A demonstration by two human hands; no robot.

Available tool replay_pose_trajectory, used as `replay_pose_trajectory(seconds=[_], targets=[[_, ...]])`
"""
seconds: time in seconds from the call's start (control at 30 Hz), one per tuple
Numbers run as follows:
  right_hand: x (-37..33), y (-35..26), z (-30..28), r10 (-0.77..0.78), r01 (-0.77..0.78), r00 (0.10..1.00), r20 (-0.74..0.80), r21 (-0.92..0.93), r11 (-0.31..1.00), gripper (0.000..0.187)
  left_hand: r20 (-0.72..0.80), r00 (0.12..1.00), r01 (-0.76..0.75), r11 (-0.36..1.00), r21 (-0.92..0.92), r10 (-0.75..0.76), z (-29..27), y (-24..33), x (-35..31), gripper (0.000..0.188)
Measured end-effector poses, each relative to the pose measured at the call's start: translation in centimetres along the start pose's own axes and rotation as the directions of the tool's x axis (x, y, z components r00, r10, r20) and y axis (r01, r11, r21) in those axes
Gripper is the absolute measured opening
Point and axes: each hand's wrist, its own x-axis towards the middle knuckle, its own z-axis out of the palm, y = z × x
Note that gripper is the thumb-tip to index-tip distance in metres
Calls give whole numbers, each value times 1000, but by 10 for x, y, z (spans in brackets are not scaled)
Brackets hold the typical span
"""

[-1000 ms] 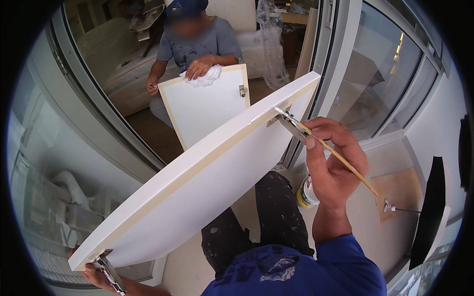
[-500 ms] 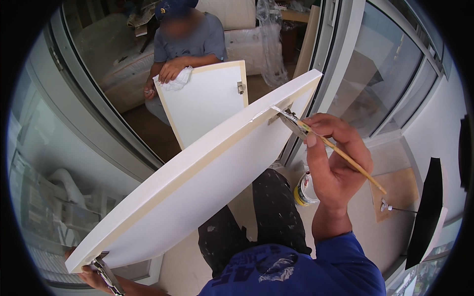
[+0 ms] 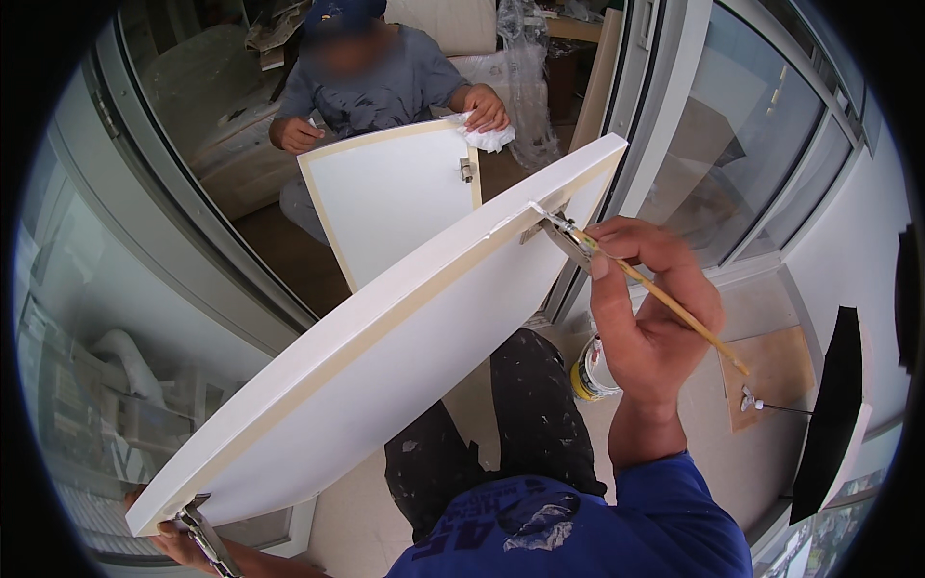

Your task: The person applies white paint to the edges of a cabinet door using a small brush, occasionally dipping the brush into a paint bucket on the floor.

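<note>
A long white cabinet door with beige tape along its edge slants across the view, tilted up toward the upper right. My left hand grips its lower-left end, fingers partly hidden behind the board, next to a metal hinge. In my right hand, thumb and fingers pinch a thin paintbrush with a wooden handle. The white-coated bristles touch the taped edge close to the upper hinge, where a wet white streak shows.
Opposite me a person in grey wipes a second white door with a white cloth. A paint bucket stands on the floor beyond my knees. Glass door frames flank us; a black panel is at right.
The other person's cloth has gone from the left corner of their door to the right corner, now in the other hand. My brush and door have barely moved.
</note>
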Motion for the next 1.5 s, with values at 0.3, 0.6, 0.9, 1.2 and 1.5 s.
replay_pose_trajectory(seconds=[0.3, 0.6, 0.9, 1.2, 1.5], targets=[[1, -1, -1, 50, -50, 999, -17, -16, 999, 15, -32, 999, -25, 999, 44, 27, 9, 9, 1, 84], [3, -4, 1, -45, 44, 997, 55, 23, 999, 17, -79, 997, 18, 1000, -20, -19, 12, 7, -1, 83], [2, -5, 0, 29, -29, 1000, 10, -8, 1000, 18, -4, 1000, -17, 1000, 7, 17, 2, 1, 0, 84], [2, -8, 1, -88, 87, 992, 85, 18, 996, 17, 66, 996, 70, 990, -124, -62, -16, -22, 1, 84], [2, -3, -2, 15, -15, 1000, -9, -14, 1000, 17, 21, 998, 69, 988, -137, -67, -7, -14, -1, 85]])
